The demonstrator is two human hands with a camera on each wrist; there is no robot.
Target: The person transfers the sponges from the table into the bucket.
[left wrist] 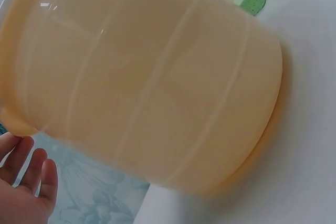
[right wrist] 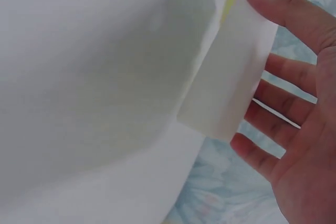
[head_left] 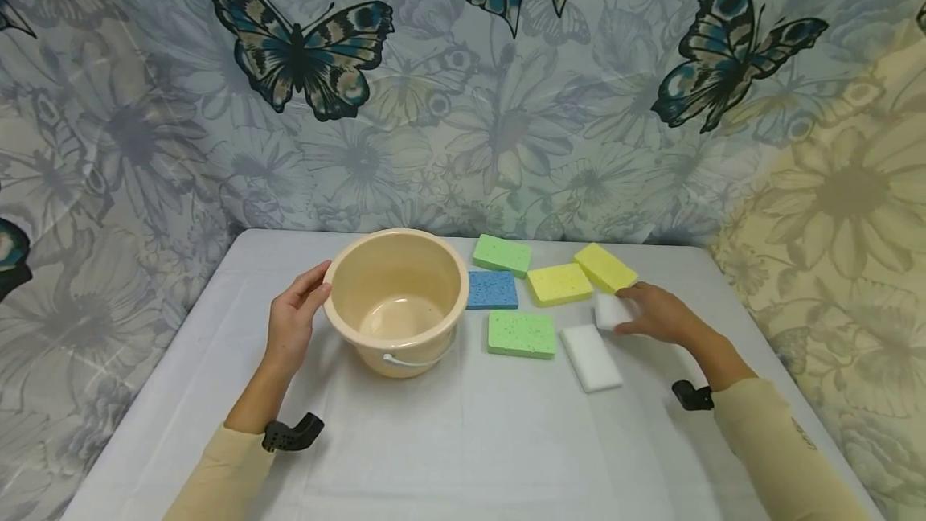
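Observation:
A beige bucket (head_left: 401,344) stands upright on the table, its thin handle hanging down the front. My left hand (head_left: 291,320) touches the outside of its rim with the fingertips; in the left wrist view the bucket wall (left wrist: 147,77) fills most of the picture above those fingers (left wrist: 34,169). On the right, my right hand (head_left: 654,313) pinches a white sponge (head_left: 611,311) between thumb and fingers. The right wrist view shows this sponge (right wrist: 231,72) held at its edge, tilted. Just in front lies a second white sponge (head_left: 592,358).
Two yellow sponges (head_left: 559,285) lie behind the white ones. A blue sponge (head_left: 493,290) and two green sponges (head_left: 521,334) lie between them and the bucket. Patterned cloth (head_left: 506,135) with butterflies hangs behind the white-covered table (head_left: 463,449).

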